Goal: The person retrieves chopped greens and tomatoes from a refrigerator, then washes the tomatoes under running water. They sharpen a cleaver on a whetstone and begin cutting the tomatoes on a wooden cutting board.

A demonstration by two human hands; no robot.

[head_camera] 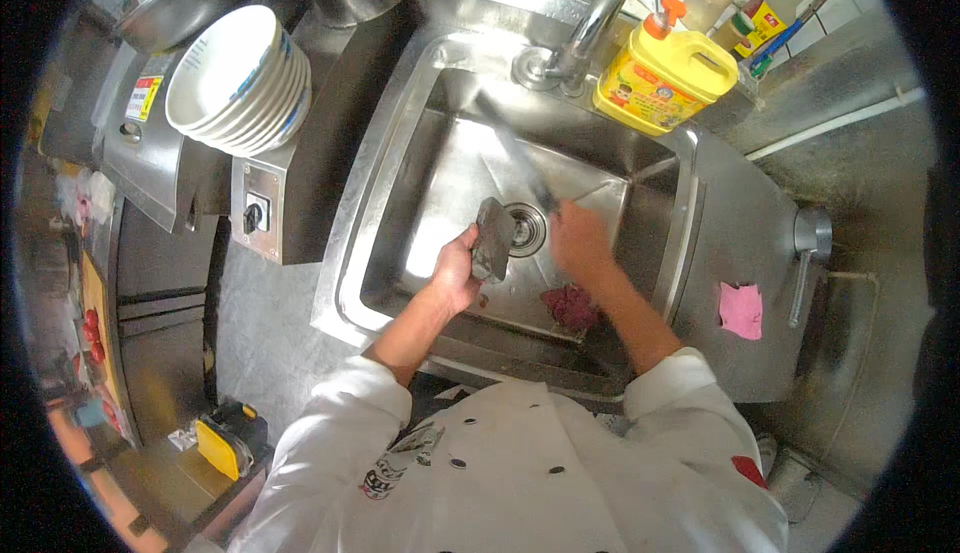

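Note:
Over the steel sink basin (pixel 427 215), my left hand (pixel 455 271) grips a grey whetstone (pixel 492 241), tilted on edge with its thumb along the near side. My right hand (pixel 581 241) is closed around the handle of a knife (pixel 517 155). Motion blurs the long blade, which points away from me toward the far left corner of the basin. Stone and blade look apart, though the blur hides the exact gap. A round drain (pixel 525 230) shows between the two hands. Below my right wrist, a dark pink scrubber or cloth (pixel 571 307) lies on the basin floor.
A chrome faucet (pixel 592 27) rises behind the basin. Beside it stands a yellow detergent jug (pixel 664 76) with an orange cap. Stacked white bowls (pixel 232 80) sit at left, above a steel control box with a rotary switch (pixel 256 215). A pink cloth (pixel 740 310) lies at right.

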